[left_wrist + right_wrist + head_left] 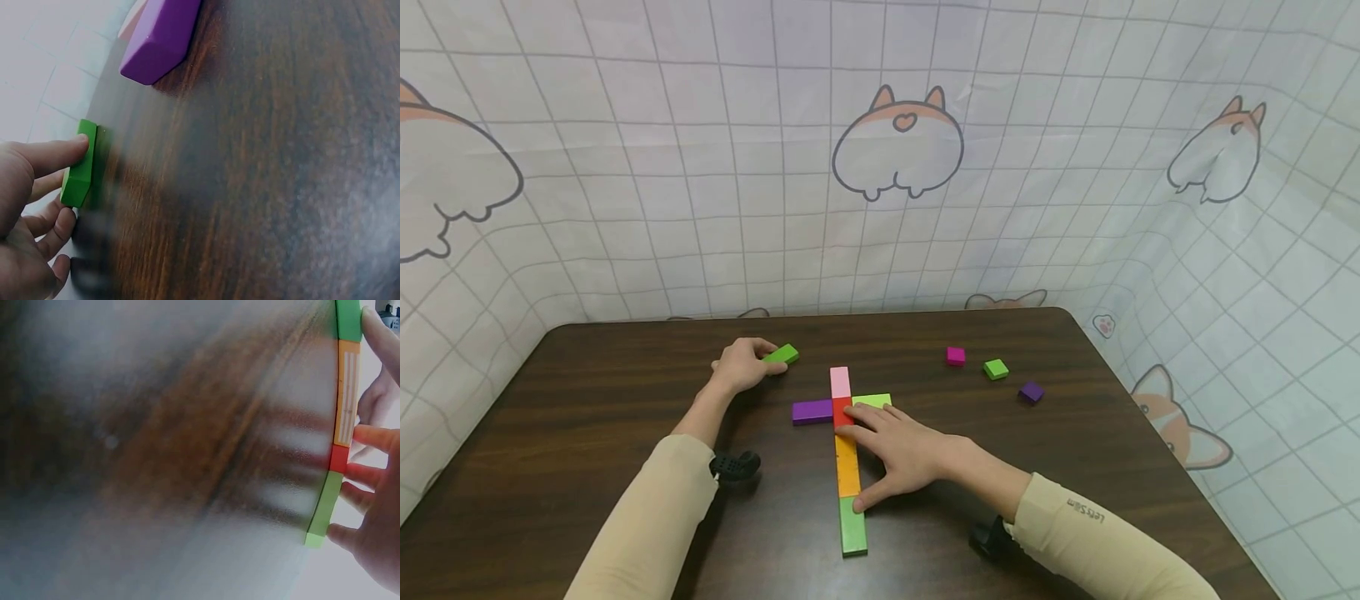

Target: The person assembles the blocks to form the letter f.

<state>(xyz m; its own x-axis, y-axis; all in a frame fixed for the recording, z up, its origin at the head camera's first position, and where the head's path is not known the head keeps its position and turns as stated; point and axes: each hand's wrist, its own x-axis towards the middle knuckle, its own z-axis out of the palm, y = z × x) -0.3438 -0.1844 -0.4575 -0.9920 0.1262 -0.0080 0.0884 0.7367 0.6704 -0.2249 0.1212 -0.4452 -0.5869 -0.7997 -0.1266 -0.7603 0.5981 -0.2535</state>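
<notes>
My left hand [741,367] is at the back left of the table, with thumb and fingers on either side of a green block [783,355]; the left wrist view shows this block [81,165] between them. My right hand [910,454] spreads over a cross of flat-lying blocks. Its fingertips touch the red block [842,407] and the light green block [872,401], and its thumb touches the green block [853,533] at the near end. The orange block [847,471] lies between red and green. A pink block [840,382] tops the cross; a purple block [812,412] extends left.
On the right of the dark wooden table [587,417] lie a magenta block [955,357], a small green block [996,369] and a small purple block [1032,392]. A white gridded cloth [737,208] with dog drawings hangs behind the table and along its right side.
</notes>
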